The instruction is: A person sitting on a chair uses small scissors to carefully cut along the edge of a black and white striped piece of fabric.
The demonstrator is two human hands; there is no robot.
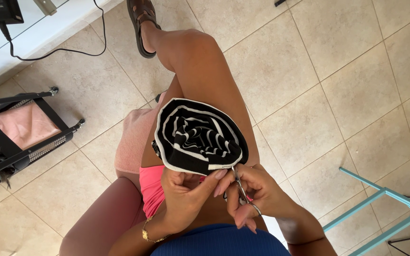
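Below, left hand (pixel 186 192) grip pinching striped garment (pixel 199 137), right hand (pixel 255 194) grip around scissors (pixel 241 188)

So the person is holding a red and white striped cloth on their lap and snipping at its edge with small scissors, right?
Not quite: the head view shows the striped cloth is black and white, not red and white. The left hand holds it on the lap while the right hand works small scissors at its edge.
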